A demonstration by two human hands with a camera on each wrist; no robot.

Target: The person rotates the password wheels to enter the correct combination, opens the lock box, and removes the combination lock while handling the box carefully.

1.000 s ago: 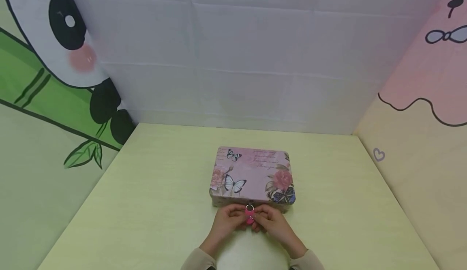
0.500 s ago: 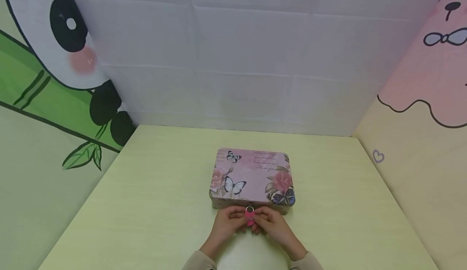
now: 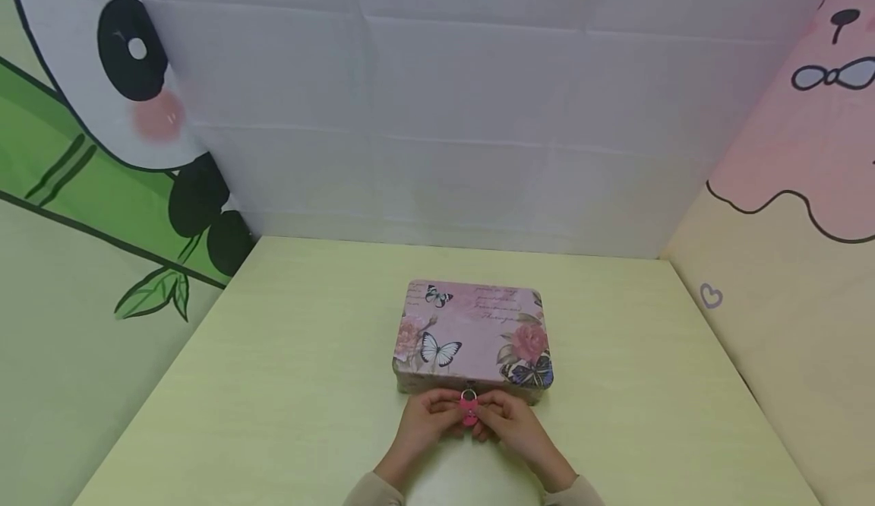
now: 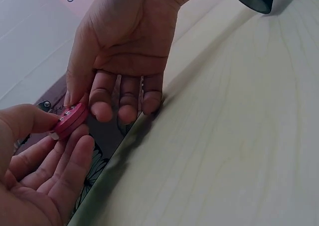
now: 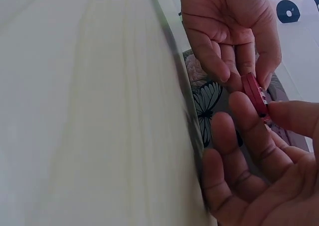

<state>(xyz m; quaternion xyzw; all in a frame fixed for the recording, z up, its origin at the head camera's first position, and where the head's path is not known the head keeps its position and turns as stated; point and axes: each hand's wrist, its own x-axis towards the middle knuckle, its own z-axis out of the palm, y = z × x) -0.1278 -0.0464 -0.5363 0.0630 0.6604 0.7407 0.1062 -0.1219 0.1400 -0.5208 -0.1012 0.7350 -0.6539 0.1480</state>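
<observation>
The table [image 3: 273, 384] has a sheet [image 3: 444, 118] behind it, a panda picture [image 3: 112, 126] to its left, a pink animal picture [image 3: 813, 141] to its right.

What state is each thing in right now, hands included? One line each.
Box: closed, printed top up
Padlock: held by both hands at the box's front
Shackle: latched or not, too small to tell
Left grip: pinching the padlock
Right grip: pinching the padlock
</observation>
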